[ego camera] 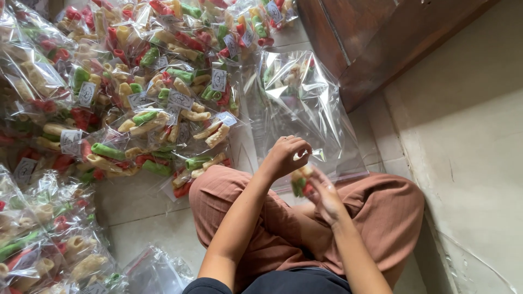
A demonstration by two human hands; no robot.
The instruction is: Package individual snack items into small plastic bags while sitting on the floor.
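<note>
Head view: pale tile floor, plaster wall at right, dark wood furniture. Snack packets: dozens, uncountable. Large clear bag: one. Left hand curled, contents unclear. Right hand gripping snack handful over lap.

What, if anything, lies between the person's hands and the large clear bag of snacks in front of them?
Nothing visible does. The left hand and right hand hold a small bag of coloured snacks directly before the large clear bag.
</note>
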